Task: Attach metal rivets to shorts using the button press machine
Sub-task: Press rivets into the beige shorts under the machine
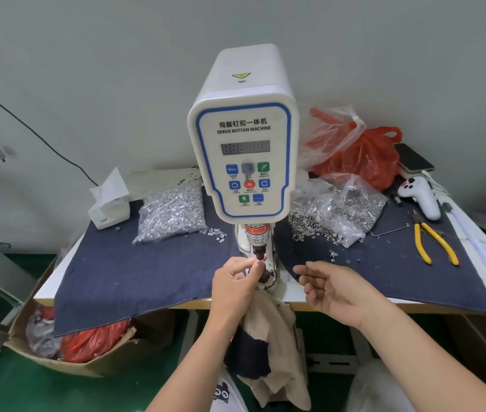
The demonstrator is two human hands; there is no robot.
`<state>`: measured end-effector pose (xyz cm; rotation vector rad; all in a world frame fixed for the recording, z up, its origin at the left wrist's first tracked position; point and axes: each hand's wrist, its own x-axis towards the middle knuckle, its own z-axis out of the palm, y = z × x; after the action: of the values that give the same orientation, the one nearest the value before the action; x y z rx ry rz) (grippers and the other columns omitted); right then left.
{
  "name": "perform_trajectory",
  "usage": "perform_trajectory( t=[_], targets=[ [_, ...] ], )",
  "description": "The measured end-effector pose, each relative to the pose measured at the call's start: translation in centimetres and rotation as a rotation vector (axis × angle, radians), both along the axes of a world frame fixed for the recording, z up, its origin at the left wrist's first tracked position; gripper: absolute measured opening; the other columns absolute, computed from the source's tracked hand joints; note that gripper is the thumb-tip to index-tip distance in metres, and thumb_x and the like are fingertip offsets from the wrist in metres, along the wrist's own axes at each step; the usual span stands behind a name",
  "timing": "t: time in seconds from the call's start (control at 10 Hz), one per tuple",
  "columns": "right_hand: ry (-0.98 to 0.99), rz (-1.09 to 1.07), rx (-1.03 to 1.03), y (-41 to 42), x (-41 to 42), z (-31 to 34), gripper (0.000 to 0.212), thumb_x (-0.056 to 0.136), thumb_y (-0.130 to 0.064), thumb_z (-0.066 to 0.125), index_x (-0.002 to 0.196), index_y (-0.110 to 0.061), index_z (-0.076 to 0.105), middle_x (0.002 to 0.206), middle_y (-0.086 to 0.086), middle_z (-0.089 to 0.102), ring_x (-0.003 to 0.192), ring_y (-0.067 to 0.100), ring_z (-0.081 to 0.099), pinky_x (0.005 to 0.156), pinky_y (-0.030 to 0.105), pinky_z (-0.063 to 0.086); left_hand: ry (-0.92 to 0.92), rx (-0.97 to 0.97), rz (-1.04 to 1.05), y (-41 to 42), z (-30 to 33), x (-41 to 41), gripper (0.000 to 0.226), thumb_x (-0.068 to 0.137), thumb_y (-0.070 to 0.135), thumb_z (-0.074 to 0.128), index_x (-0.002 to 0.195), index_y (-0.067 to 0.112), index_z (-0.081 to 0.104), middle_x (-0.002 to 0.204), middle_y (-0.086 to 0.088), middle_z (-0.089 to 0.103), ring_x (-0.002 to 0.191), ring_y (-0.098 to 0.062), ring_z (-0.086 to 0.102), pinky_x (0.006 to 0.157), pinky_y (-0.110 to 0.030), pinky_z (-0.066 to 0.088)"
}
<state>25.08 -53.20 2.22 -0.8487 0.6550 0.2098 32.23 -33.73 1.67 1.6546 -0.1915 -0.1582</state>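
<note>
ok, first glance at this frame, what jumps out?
The white servo button machine dominates the centre, its blue-edged control panel facing the camera. Right below it, the left hand pinches something small at the press head, while the right hand hovers open beside it, over the blue cloth. Clear bags of metal rivets flank the machine, with yellow-handled pliers far right.

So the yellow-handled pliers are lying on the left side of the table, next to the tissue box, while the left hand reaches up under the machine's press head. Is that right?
Not quite. The head view shows the yellow-handled pliers on the right side of the table, near the white controller, far from the tissue box. The rest holds: the left hand does reach up under the press head.
</note>
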Motion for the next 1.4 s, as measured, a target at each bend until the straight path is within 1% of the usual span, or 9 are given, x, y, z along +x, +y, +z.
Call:
perform_trajectory(
  t=[0.2,0.5,0.6,0.9,1.0,1.1,1.2,1.3,1.4],
  targets=[
    [-0.001,0.002,0.013,0.0,0.0,-0.1,0.035,0.101,-0.019,0.059,0.084,0.000,0.082,0.071,0.010,0.068,0.053,0.014,0.059,0.046,0.023,0.051,-0.057,0.015,0.009,0.1,-0.3,0.2,0.021,0.094,0.015,0.078,0.086,0.032,0.084,0.094,0.009,0.075,0.087,-0.003,0.071,0.071,-0.018,0.053],
    [-0.011,-0.013,0.017,-0.1,-0.2,0.0,0.035,0.101,-0.020,0.059,0.083,0.000,0.082,0.071,0.010,0.067,0.052,0.015,0.058,0.046,0.024,0.050,-0.212,0.152,0.016,0.4,-0.3,0.5,0.028,0.094,0.018,0.078,0.087,0.045,0.080,0.091,0.014,0.073,0.061,-0.002,0.055,0.059,-0.018,0.042],
    [-0.021,-0.017,0.026,0.0,-0.2,0.2,0.035,0.100,-0.021,0.060,0.083,-0.001,0.082,0.071,0.010,0.067,0.053,0.015,0.059,0.046,0.024,0.050,-0.135,0.147,-0.013,0.6,-0.1,0.8,0.022,0.092,0.021,0.080,0.089,0.043,0.083,0.093,0.012,0.076,0.074,-0.010,0.069,0.065,-0.025,0.054],
    [-0.066,0.018,-0.018,1.3,0.0,1.2,0.031,0.101,-0.022,0.059,0.091,0.001,0.078,0.072,0.011,0.067,0.054,0.015,0.058,0.046,0.024,0.049,-0.044,0.142,-0.039,1.0,0.9,0.7,0.027,0.093,0.021,0.079,0.079,0.044,0.081,0.088,0.021,0.078,0.086,0.009,0.070,0.073,-0.005,0.047],
    [-0.115,0.080,-0.220,1.9,-0.4,1.2,0.025,0.101,-0.022,0.060,0.098,-0.004,0.077,0.080,0.011,0.071,0.059,0.015,0.060,0.054,0.025,0.051,-0.026,0.146,0.012,1.7,1.1,0.5,0.027,0.103,0.024,0.065,0.086,0.039,0.080,0.081,0.020,0.074,0.075,0.009,0.065,0.068,-0.005,0.044],
    [-0.236,0.312,-0.707,3.0,-1.1,1.5,0.016,0.098,-0.026,0.063,0.100,-0.023,0.079,0.094,-0.009,0.077,0.076,0.005,0.067,0.067,0.015,0.051,0.035,0.109,0.030,2.6,0.8,0.1,0.034,0.108,0.021,0.052,0.087,0.026,0.079,0.081,0.019,0.070,0.069,0.002,0.056,0.067,-0.017,0.043],
    [-0.445,0.577,-1.083,4.2,-1.6,1.7,0.009,0.092,-0.033,0.072,0.099,-0.035,0.077,0.097,-0.024,0.073,0.091,-0.007,0.066,0.078,0.007,0.046,0.079,0.012,0.019,2.9,0.9,-0.7,0.035,0.108,0.019,0.052,0.088,0.025,0.080,0.074,0.012,0.062,0.068,-0.002,0.054,0.069,-0.016,0.045],
    [-0.540,0.527,-1.188,5.1,-1.9,2.1,0.006,0.085,-0.033,0.079,0.084,-0.034,0.073,0.089,-0.020,0.071,0.078,-0.003,0.064,0.071,0.012,0.045,0.048,-0.046,0.002,3.0,1.6,-1.2,0.037,0.107,0.016,0.053,0.079,0.025,0.077,0.070,0.010,0.062,0.065,-0.001,0.055,0.065,-0.012,0.045],
    [-0.640,0.389,-1.290,5.2,-2.1,2.4,0.013,0.086,-0.026,0.079,0.084,-0.038,0.075,0.090,-0.023,0.070,0.087,0.002,0.066,0.076,0.013,0.047,0.030,-0.059,-0.050,3.0,2.4,-1.7,0.037,0.107,0.020,0.054,0.075,0.022,0.073,0.069,0.006,0.062,0.067,-0.005,0.056,0.069,-0.012,0.046]
  ],
)
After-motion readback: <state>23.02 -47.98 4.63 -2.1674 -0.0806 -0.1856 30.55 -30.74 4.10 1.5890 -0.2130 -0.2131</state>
